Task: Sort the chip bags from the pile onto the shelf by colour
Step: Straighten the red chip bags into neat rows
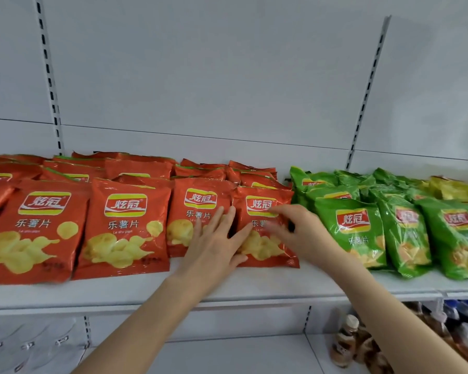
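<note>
Several red chip bags [125,225] lean in rows on the left and middle of the white shelf [254,284]. Several green chip bags [354,230] stand to the right, with yellow bags [457,190] behind them at the far right. My left hand [216,241] lies flat with straight fingers across the two rightmost front red bags. My right hand [295,228] touches the rightmost red bag [262,247] on its right side, fingers bent over its front; whether they pinch it is unclear because of blur.
White back panels with slotted uprights [368,90] rise behind the shelf. On the lower shelf, bottles [346,338] and dark packages [465,327] stand at the right, clear packets [25,344] at the left.
</note>
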Motion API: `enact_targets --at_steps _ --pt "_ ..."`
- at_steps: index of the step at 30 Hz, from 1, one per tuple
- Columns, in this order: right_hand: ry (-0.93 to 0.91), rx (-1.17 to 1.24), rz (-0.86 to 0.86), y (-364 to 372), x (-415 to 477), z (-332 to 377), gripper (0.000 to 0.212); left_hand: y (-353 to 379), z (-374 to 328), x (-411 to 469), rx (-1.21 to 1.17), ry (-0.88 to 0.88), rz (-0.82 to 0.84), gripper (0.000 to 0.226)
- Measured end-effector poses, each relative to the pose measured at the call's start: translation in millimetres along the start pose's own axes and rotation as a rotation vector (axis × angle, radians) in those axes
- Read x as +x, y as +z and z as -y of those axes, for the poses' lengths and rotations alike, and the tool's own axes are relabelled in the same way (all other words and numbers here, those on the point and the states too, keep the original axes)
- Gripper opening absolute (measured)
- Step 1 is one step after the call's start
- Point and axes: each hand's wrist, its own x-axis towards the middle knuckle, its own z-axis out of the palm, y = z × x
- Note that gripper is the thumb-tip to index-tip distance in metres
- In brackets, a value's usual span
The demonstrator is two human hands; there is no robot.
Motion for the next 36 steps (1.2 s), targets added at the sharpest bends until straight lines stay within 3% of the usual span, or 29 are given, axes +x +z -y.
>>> enact_targets --at_steps 4,10,14,20,28,31,34,36 --pt "-0.021 -0.044 -0.201 -12 44 5 0.028 1 0 1 -0.001 -0.009 0.029 0.062" --pt "0.065 -0.035 -0.068 -1 106 0 0.026 3 -2 1 0.067 -0.008 0.029 0.062" --pt "-0.01 0.069 -0.078 6 112 3 0.017 6 -1 1 0.068 -0.014 -0.002 0.061" --pt "-0.044 -0.018 0.033 8 114 4 0.024 7 0 1 0.077 -0.021 -0.029 0.061" --pt "-0.2 0.03 -0.237 -1 82 10 0.025 -6 -1 -5 -0.028 -0.024 -0.008 0.068" --pt "-0.295 0.046 -0.188 5 62 24 0.022 -12 18 -20 -0.028 0.027 -0.168 0.071" --pt "-0.423 -0.086 -0.083 20 43 40 0.028 -11 51 -39 0.088 -0.114 -0.284 0.072" --pt "-0.449 -0.266 0.009 32 37 54 0.046 -14 66 -51 0.13 -0.279 -0.197 0.076"
